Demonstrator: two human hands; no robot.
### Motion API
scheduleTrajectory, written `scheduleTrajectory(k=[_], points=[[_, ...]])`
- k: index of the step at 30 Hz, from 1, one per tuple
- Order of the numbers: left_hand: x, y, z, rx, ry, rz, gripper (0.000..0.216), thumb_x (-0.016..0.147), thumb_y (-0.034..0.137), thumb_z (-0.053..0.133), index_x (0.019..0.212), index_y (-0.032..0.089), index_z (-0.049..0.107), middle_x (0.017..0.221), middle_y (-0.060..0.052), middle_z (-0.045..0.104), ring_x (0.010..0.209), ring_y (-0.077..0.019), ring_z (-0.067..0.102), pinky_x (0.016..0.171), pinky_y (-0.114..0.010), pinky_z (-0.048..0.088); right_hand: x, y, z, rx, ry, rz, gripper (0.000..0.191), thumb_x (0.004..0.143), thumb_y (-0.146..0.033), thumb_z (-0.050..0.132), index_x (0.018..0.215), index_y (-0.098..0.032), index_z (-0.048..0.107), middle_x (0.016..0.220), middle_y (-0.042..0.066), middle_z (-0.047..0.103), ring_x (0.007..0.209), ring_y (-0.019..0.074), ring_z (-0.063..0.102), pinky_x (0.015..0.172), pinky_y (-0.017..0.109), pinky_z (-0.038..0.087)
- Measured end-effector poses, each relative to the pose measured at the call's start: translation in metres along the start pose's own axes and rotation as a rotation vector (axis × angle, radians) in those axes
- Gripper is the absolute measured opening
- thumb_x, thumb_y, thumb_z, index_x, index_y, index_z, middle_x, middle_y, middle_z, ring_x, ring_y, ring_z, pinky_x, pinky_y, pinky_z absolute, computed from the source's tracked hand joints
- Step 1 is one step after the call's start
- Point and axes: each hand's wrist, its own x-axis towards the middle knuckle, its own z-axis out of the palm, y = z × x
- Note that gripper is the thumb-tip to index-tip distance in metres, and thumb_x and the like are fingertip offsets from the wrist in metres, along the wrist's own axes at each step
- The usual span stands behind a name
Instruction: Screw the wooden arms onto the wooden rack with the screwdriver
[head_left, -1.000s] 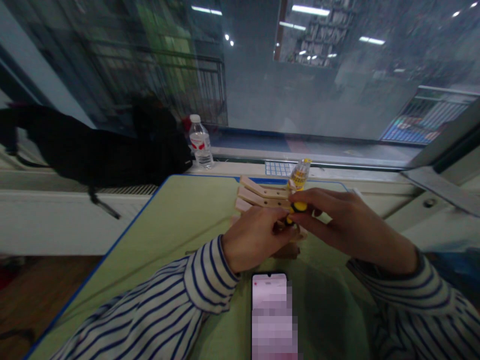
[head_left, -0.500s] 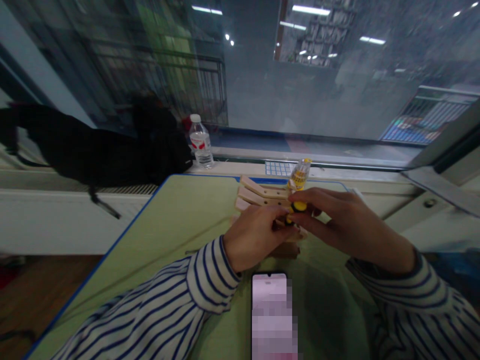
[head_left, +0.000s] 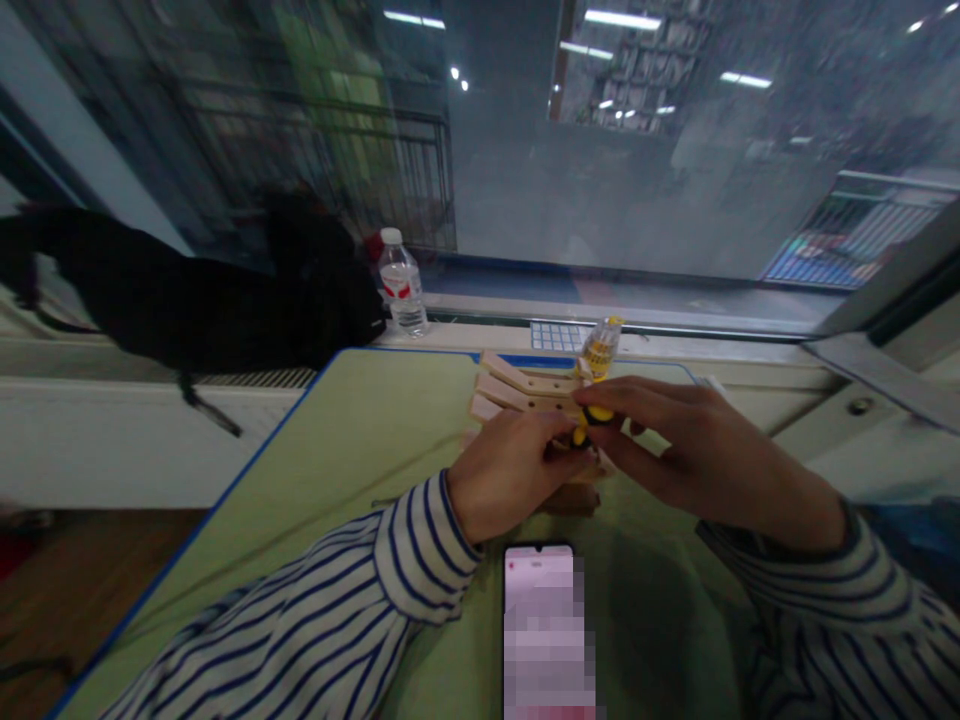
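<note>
Over the table's far part, my left hand (head_left: 510, 470) is closed, thumb and fingers pinching at a small yellow-and-black piece (head_left: 579, 436). My right hand (head_left: 705, 450) comes from the right and grips a rounded yellow-and-black part (head_left: 598, 413) between thumb and fingertips. The two parts meet or nearly meet; whether they are one object I cannot tell. Beneath and behind my hands lie several pale wooden pieces (head_left: 517, 392), angled at one end and drilled with small holes. My left hand covers some of them. A darker wooden block (head_left: 574, 499) shows below my fingers.
A phone (head_left: 541, 620) lies on the green table (head_left: 322, 450) in front of me. Behind the wood stands a clear tapered container (head_left: 602, 345) with yellow markings. A water bottle (head_left: 402, 285) and a black bag (head_left: 217, 300) are on the window sill.
My right hand has turned slightly and its wrist has shifted a little to the right and down. My left hand stays put. The wooden pieces have not moved.
</note>
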Motion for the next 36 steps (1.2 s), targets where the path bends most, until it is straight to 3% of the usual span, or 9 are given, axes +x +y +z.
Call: scheduleTrajectory(k=[25,36], points=[[-0.0003,0.0063,-0.0009,0.034,-0.039,0.004,0.018,0.087,0.028,0.05,0.09,0.019,0.066,0.081,-0.001,0.07,0.069,-0.0146,0.062,0.058,-0.024,0.04,0.0014,-0.0006,0.0012,-0.017,0.011,0.024,0.023,0.092,-0.032,0.056,0.11,-0.018,0.059,0.091,0.004,0.07,0.069,0.0129,0.065,0.062,0.024,0.048],[0.0007,0.0037,-0.0051,-0.038,-0.029,-0.036,0.019,0.086,0.032,0.058,0.096,0.02,0.069,0.085,-0.001,0.07,0.076,-0.0156,0.062,0.063,-0.024,0.041,0.0004,0.0,0.0028,-0.014,0.019,0.016,0.024,0.092,-0.031,0.055,0.113,-0.019,0.058,0.094,0.005,0.07,0.07,0.0139,0.065,0.063,0.026,0.05]])
